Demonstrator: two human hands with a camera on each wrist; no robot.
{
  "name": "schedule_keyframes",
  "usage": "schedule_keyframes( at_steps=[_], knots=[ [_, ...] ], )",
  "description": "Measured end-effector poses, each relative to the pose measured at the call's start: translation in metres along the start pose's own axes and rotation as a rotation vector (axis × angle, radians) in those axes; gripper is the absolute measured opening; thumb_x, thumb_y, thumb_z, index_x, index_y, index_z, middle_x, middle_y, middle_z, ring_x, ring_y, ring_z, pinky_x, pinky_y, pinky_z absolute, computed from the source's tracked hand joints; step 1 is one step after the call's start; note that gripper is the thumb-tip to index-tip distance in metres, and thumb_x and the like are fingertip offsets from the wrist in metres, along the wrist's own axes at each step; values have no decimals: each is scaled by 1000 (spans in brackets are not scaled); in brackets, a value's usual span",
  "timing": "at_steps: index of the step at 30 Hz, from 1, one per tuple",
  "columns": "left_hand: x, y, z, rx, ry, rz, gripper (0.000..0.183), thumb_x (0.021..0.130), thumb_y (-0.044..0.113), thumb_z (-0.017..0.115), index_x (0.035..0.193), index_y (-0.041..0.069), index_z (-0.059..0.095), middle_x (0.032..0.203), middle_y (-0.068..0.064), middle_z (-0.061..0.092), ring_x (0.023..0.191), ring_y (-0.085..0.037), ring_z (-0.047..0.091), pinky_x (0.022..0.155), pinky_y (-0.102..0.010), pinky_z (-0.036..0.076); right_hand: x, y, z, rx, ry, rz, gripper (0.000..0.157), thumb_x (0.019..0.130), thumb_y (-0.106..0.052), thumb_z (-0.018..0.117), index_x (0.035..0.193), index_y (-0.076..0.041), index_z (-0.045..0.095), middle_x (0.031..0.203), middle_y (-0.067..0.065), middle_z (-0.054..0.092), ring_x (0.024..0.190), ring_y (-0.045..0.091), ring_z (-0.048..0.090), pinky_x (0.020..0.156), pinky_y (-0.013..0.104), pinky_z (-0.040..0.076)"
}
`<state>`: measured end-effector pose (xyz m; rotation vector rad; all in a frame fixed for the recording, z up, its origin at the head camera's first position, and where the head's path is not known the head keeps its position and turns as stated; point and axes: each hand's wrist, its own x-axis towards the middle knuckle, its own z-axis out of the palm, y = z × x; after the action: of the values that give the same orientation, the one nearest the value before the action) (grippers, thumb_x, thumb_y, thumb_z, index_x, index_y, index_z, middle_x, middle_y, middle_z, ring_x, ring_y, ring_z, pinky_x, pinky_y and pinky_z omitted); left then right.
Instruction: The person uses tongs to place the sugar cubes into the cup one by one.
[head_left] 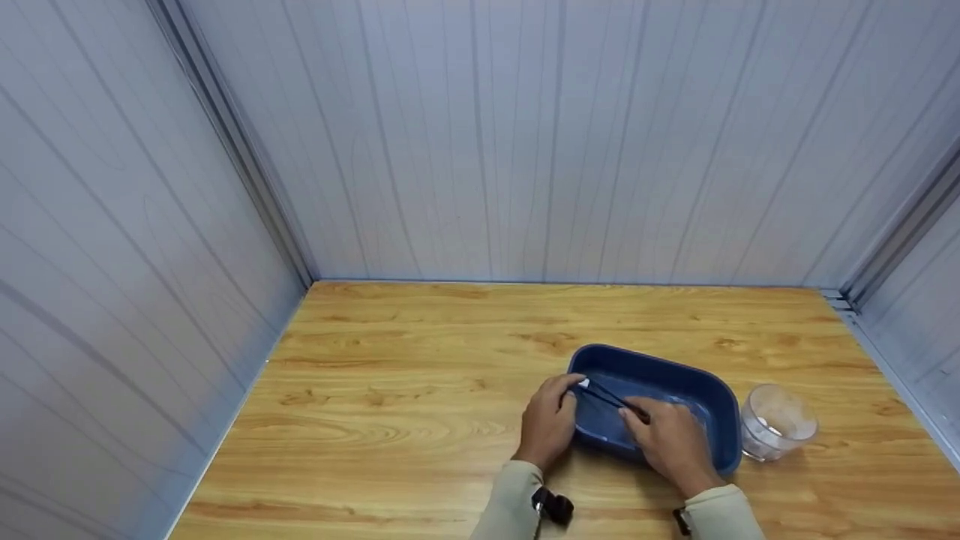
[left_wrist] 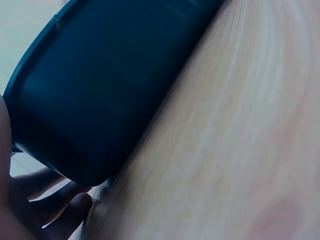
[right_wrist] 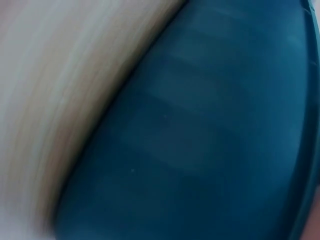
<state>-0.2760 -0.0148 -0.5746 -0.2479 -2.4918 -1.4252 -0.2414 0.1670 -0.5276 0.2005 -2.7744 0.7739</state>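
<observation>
A dark blue rectangular tub [head_left: 694, 377] stands on the wooden table. My left hand [head_left: 547, 421] grips its left end, with the thumb at the near side; in the left wrist view, curled fingers [left_wrist: 70, 212] show against the tub's outer wall [left_wrist: 100, 95]. Over the tub, my right hand [head_left: 670, 442] holds slim black tweezers [head_left: 611, 397] that point left. At their far end is a small white piece [head_left: 583, 382], close to my left fingertips; whether those fingers touch it I cannot tell. The right wrist view shows mostly the tub's side [right_wrist: 185, 130].
A clear glass [head_left: 776, 424] with some white pieces inside stands just right of the tub. The wooden table [head_left: 390, 375] extends to the left and behind. Pale panel walls [head_left: 517, 150] enclose its back and sides.
</observation>
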Motion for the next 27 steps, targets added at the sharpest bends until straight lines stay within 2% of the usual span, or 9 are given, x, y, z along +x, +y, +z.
schedule_keyframes(
  at_steps=[4, 10, 17, 23, 27],
  knots=[
    [0, 0, 1, 8, 1, -2, 32, 93, 17, 46, 117, 28, 64, 118, 17, 55, 111, -5, 51, 90, -36, 44, 1, -1, 0, -3, -4, -3, 23, 83, -29, 69, 102, -15, 73, 90, 2, 69, 76, 18, 63, 67, 45, 49],
    [0, -1, 2, 14, -2, 9, 33, 93, 16, 45, 118, 29, 63, 119, 17, 55, 111, -5, 51, 89, -37, 45, 1, -1, 0, -19, -11, -13, 22, 84, -28, 69, 102, -18, 73, 78, -6, 66, 64, 11, 56, 61, 41, 48],
    [1, -2, 2, 20, 4, 7, 32, 93, 17, 46, 117, 29, 64, 117, 18, 55, 111, -4, 51, 89, -35, 45, 1, 0, 1, -19, -18, -5, 20, 84, -28, 69, 101, -19, 73, 74, -9, 64, 62, 9, 53, 60, 39, 47],
    [0, -2, 1, 9, 7, 1, 32, 92, 17, 47, 116, 29, 65, 117, 17, 56, 111, -4, 51, 90, -35, 44, 0, 0, 1, 3, 2, -11, 16, 83, -26, 69, 97, -18, 74, 68, -10, 60, 58, 9, 49, 57, 36, 44],
    [1, -2, 1, 0, 8, 2, 32, 92, 16, 46, 116, 28, 65, 117, 16, 56, 111, -4, 51, 90, -35, 44, -2, 1, 1, 14, 37, -29, 15, 82, -24, 70, 95, -17, 74, 71, -8, 63, 59, 10, 51, 57, 37, 45]
  ],
)
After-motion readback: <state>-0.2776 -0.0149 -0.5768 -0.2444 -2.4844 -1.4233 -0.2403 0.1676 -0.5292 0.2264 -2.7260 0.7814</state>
